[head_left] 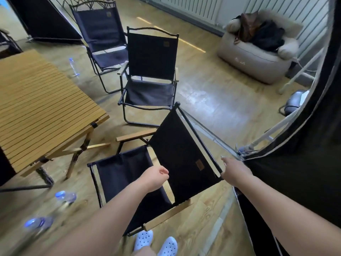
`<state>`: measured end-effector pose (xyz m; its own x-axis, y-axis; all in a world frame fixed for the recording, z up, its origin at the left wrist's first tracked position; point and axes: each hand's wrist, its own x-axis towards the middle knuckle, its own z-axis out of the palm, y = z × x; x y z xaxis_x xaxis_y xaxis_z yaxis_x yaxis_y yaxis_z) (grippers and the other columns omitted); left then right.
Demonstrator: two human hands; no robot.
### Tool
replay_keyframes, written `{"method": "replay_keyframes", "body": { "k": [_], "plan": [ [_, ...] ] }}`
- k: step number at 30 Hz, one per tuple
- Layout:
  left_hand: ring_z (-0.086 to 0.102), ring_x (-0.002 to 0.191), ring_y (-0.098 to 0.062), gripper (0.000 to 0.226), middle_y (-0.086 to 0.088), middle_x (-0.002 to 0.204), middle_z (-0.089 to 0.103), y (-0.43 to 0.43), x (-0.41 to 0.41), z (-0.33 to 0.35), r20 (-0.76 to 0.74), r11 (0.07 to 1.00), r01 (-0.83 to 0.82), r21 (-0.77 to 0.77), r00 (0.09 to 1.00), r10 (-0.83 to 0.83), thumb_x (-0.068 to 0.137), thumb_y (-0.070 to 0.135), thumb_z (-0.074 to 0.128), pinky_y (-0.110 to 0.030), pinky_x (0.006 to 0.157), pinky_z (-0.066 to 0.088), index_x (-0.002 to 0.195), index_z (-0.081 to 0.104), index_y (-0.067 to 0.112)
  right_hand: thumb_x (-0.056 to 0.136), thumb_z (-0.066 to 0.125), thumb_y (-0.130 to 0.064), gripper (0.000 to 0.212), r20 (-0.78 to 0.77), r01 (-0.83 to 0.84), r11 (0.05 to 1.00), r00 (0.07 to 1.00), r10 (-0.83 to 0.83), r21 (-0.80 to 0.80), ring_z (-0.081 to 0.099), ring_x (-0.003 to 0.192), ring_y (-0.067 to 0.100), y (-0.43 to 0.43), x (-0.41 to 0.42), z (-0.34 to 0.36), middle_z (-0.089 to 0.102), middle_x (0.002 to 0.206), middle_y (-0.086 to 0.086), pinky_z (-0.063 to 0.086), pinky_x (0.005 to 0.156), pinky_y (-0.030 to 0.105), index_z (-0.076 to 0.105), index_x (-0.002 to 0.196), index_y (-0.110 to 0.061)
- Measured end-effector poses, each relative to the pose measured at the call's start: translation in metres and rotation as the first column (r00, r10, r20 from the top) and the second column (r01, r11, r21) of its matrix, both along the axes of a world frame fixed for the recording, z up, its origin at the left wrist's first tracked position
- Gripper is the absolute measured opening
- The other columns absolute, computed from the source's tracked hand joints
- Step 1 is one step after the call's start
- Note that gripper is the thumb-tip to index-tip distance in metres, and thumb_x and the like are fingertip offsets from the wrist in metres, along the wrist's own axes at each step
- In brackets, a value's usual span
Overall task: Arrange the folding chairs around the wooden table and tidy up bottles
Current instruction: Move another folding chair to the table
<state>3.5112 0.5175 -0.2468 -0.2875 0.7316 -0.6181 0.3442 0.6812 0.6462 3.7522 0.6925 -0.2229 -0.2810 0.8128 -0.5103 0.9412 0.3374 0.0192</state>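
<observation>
A black folding chair [180, 154] with wooden armrests stands tilted right in front of me, beside the slatted wooden table [36, 100]. My right hand [232, 169] grips the near top corner of its backrest frame. Above the seat hovers my left hand [156, 177], fingers loosely curled and holding nothing. Further back stand a second black chair [151, 76] and behind it a third chair [101, 34]. One clear water bottle [73, 67] is upright on the floor past the table. Two more lie at lower left, a blue-capped bottle [65, 196] and another bottle [36, 223], both blurred.
A grey inflatable armchair [254, 58] piled with bags sits at the back right. Black fabric on a white frame [295, 172] closes off the right side. A dark panel [42, 19] leans at back left. My white shoes [144, 239] are just behind the near chair.
</observation>
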Motion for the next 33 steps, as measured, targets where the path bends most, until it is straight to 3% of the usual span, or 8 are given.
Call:
{"method": "replay_keyframes", "body": {
  "k": [3,7,11,22,25,33],
  "plan": [
    [0.056,0.117,-0.015,0.03,0.004,0.124,0.062,0.004,0.006,-0.005,0.012,0.999,-0.034,0.008,0.999,0.034,0.096,0.028,0.054,-0.028,0.097,0.046,0.125,0.062,0.024,0.091,0.055,-0.018,0.063,0.014,-0.076,0.997,0.997,0.076,0.018,0.058,0.115,0.026,0.022,-0.01,0.004,0.049,0.145,0.0,0.055,0.079,0.039,0.035,0.15,-0.024],
    [0.057,0.115,-0.013,0.031,0.004,0.123,0.063,0.011,0.008,-0.016,0.015,0.998,-0.06,0.007,0.998,0.06,0.094,0.028,0.054,-0.029,0.099,0.046,0.124,0.063,0.023,0.092,0.057,-0.018,0.066,0.013,-0.144,0.99,0.99,0.144,0.012,0.059,0.115,0.025,0.05,-0.028,0.003,0.041,0.153,-0.001,0.056,0.08,0.038,0.032,0.153,-0.024],
    [0.057,0.115,-0.014,0.032,0.003,0.124,0.063,0.026,0.002,-0.025,0.039,0.994,-0.107,-0.016,0.993,0.107,0.095,0.026,0.055,-0.028,0.097,0.045,0.126,0.063,0.021,0.092,0.058,-0.019,0.067,0.012,-0.209,0.978,0.978,0.209,0.01,0.053,0.126,0.028,0.078,-0.051,0.002,0.039,0.155,0.002,0.053,0.092,0.041,0.031,0.153,-0.023],
    [0.057,0.112,-0.012,0.03,0.004,0.122,0.062,0.091,-0.038,-0.036,0.067,0.963,-0.266,-0.046,0.961,0.269,0.095,0.025,0.055,-0.025,0.091,0.044,0.124,0.062,0.024,0.09,0.055,-0.015,0.067,0.006,-0.325,0.945,0.946,0.325,0.036,0.054,0.122,0.024,0.147,-0.12,-0.007,0.044,0.15,0.0,0.055,0.083,0.033,0.032,0.152,-0.027],
    [0.056,0.11,-0.011,0.029,0.005,0.12,0.062,0.101,-0.042,-0.037,0.059,0.958,-0.282,-0.05,0.957,0.285,0.095,0.025,0.055,-0.025,0.09,0.043,0.122,0.063,0.023,0.089,0.056,-0.018,0.068,-0.007,-0.373,0.928,0.928,0.373,0.015,0.051,0.126,0.026,0.161,-0.132,-0.01,0.044,0.15,-0.001,0.054,0.089,0.039,0.033,0.152,-0.027],
    [0.058,0.104,-0.01,0.027,0.006,0.119,0.063,0.131,-0.015,-0.048,0.056,0.904,-0.415,-0.1,0.905,0.422,0.094,0.026,0.055,-0.024,0.086,0.044,0.119,0.064,0.023,0.09,0.056,-0.017,0.068,-0.046,-0.515,0.857,0.857,0.513,-0.026,0.052,0.125,0.027,0.202,-0.138,-0.014,0.044,0.151,0.0,0.051,0.09,0.037,0.033,0.153,-0.028]
  ]
}}
